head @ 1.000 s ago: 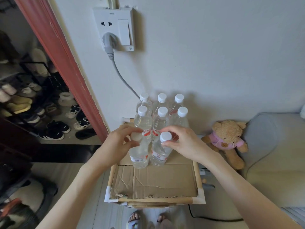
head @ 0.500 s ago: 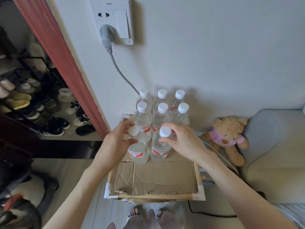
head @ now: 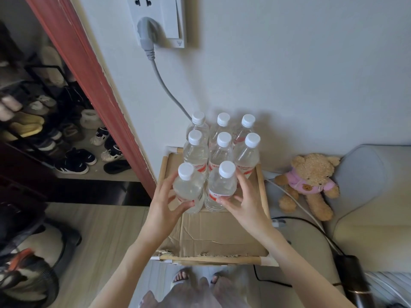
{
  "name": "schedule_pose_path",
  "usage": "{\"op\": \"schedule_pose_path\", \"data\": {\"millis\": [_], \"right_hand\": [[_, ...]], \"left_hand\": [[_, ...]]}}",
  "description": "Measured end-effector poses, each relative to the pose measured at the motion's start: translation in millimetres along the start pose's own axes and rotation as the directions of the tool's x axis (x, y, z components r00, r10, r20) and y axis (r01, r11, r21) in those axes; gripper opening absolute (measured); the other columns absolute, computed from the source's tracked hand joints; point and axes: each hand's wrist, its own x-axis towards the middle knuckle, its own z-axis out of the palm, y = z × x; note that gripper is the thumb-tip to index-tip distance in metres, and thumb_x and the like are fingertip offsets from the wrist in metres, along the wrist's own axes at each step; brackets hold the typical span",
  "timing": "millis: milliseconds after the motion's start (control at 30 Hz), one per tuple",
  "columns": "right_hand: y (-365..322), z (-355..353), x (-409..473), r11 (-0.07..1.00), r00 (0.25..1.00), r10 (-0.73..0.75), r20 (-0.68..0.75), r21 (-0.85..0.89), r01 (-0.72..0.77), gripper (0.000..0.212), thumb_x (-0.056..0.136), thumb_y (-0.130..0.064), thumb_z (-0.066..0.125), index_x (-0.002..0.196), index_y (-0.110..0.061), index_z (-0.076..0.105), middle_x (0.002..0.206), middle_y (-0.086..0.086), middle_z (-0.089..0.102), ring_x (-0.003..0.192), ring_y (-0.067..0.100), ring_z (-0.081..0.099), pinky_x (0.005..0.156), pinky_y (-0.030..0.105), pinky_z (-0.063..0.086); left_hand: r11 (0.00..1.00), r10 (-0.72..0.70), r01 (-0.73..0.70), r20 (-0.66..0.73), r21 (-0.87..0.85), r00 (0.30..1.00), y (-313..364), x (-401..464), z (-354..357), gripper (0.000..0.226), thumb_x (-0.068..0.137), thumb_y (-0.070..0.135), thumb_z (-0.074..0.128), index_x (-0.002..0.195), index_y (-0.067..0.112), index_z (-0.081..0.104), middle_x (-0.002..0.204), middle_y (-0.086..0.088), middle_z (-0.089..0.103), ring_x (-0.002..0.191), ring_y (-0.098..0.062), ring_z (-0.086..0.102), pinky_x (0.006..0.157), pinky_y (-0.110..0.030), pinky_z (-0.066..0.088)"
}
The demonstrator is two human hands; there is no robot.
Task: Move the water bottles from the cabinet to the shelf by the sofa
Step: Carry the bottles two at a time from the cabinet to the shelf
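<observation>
the step in hand is setting two more clear plastic water bottles with white caps down on the small wooden-framed shelf (head: 261, 192) lined with brown cardboard, which stands against the white wall just beside the pale grey sofa (head: 367, 196). the left hand (head: 165, 206) curls round the front-left bottle (head: 189, 187), which leans a little toward the camera, and the right hand (head: 245, 203) curls its fingers round the front-right bottle (head: 222, 185), which stands nearly upright; both bottles sit close together, directly in front of six matching bottles (head: 220, 143) ranked in two rows of three against the wall. whether the two front bases are fully down on the cardboard cannot be told, since the hands and bottle bodies hide them. by the look of it the placing is almost done, with the third row one bottle short of full on its right side. the next move calls for straightening the tilted left bottle so it rests flat, then loosening both grips without knocking the close-packed row behind, and going back to the cabinet, which is not in view, for any bottles left. a tan teddy bear in a pink top (head: 308, 183) sits on the floor between shelf and sofa, clear of the work.
</observation>
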Motion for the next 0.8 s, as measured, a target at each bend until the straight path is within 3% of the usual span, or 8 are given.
{"op": "schedule_pose_path", "data": {"millis": [133,233,300,367,400,533,667,800], "right_hand": [[13,12,2,0.993,0.994,0.08,-0.077,0.096,-0.073,0.073,0.073,-0.02,0.076,0.134,-0.026,0.035,0.135,-0.006,0.045,0.117,0.0,0.048,0.097,0.036,0.049],[24,19,1,0.984,0.985,0.15,-0.086,0.114,-0.14,0.07,0.072,-0.015,0.076,0.126,-0.031,0.036,0.132,0.001,0.046,0.115,0.002,0.05,0.102,0.035,0.044],[33,23,0,0.98,0.978,0.191,-0.083,0.082,-0.184,0.07,0.071,-0.021,0.076,0.122,-0.039,0.032,0.132,-0.002,0.047,0.121,0.011,0.047,0.104,0.039,0.042],[41,28,0,0.973,0.971,0.224,-0.077,0.072,-0.219,0.071,0.071,-0.024,0.076,0.123,-0.041,0.03,0.132,-0.004,0.046,0.123,0.018,0.047,0.103,0.042,0.042],[43,30,0,0.968,0.968,0.24,-0.069,0.086,-0.234,0.071,0.073,-0.023,0.075,0.125,-0.039,0.03,0.133,-0.003,0.046,0.123,0.02,0.048,0.102,0.041,0.043],[46,34,5,0.961,0.961,0.268,-0.063,0.085,-0.262,0.067,0.08,-0.023,0.068,0.134,-0.028,0.03,0.133,-0.002,0.048,0.119,0.023,0.052,0.098,0.036,0.046],[45,36,9,0.967,0.966,0.239,-0.097,0.109,-0.228,0.063,0.082,-0.018,0.066,0.133,-0.028,0.031,0.127,-0.008,0.046,0.123,0.02,0.048,0.104,0.044,0.042],[42,35,9,0.961,0.971,0.221,-0.095,0.19,-0.2,0.061,0.083,-0.011,0.064,0.121,-0.044,0.032,0.135,-0.002,0.04,0.126,0.013,0.044,0.106,0.035,0.04]], "left_hand": [[0.991,-0.127,0.124,-0.063,-0.053,0.99,-21,2,8,0.078,0.074,0.015,0.072,0.133,0.042,0.028,0.133,0.0,0.044,0.117,-0.014,0.05,0.096,-0.034,0.046],[0.984,-0.172,0.173,-0.027,0.044,0.985,-32,5,13,0.061,0.077,0.019,0.071,0.117,0.051,0.039,0.118,0.021,0.047,0.113,-0.014,0.05,0.095,-0.04,0.046],[0.977,-0.213,0.213,-0.017,0.0,0.977,-36,5,19,0.047,0.079,0.015,0.068,0.117,0.031,0.047,0.115,0.026,0.048,0.113,-0.011,0.05,0.094,-0.034,0.047],[0.965,-0.262,0.262,-0.06,-0.016,0.963,-34,5,27,0.045,0.08,0.014,0.066,0.12,0.021,0.047,0.117,0.012,0.054,0.111,-0.008,0.048,0.082,-0.013,0.046],[0.961,-0.276,0.274,-0.086,-0.028,0.957,-34,5,31,0.045,0.08,0.015,0.066,0.119,0.021,0.045,0.118,0.007,0.054,0.112,-0.009,0.048,0.078,-0.01,0.044],[0.956,-0.294,0.292,-0.171,-0.038,0.94,-37,4,42,0.042,0.079,0.019,0.067,0.114,0.024,0.044,0.118,0.001,0.052,0.111,-0.015,0.048,0.089,-0.038,0.045],[0.959,-0.282,0.284,-0.207,-0.021,0.937,-33,7,48,0.046,0.079,0.023,0.067,0.118,0.019,0.043,0.118,-0.001,0.049,0.108,-0.014,0.047,0.081,-0.028,0.037],[0.963,-0.267,0.269,-0.197,-0.016,0.944,-34,13,48,0.047,0.08,0.023,0.066,0.12,0.017,0.042,0.122,-0.004,0.048,0.108,-0.013,0.046,0.08,-0.02,0.038]]}}
